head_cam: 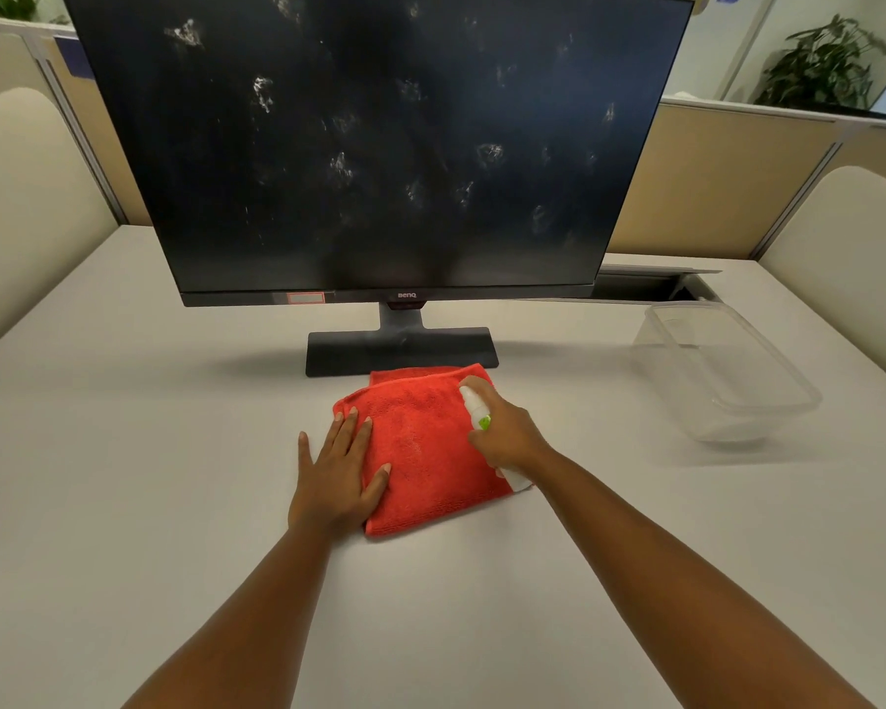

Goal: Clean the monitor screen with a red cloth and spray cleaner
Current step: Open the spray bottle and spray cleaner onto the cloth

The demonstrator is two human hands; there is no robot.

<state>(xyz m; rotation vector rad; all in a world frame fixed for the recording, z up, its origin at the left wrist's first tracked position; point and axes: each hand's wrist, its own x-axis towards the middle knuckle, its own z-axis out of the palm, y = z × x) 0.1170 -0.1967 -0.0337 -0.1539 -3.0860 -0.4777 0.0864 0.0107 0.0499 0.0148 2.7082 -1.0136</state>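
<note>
1. My left hand (pixel 339 473) lies flat, fingers straight, pressing the left edge of the cloth (pixel 425 447) onto the counter (pixel 124 452).
2. My right hand (pixel 507 432) is wrapped around the spray (pixel 475 407), which lies over the cloth's right side, nozzle aimed away from me.
3. The cloth sits folded just in front of the monitor (pixel 379 145) stand; the screen is covered in white smudges.
4. I judge this the wetting step: nothing is wiped yet.
5. Next, I must press the nozzle, then lift the cloth to the screen.
6. A clear tub (pixel 727 371) stands off to my right.
</note>
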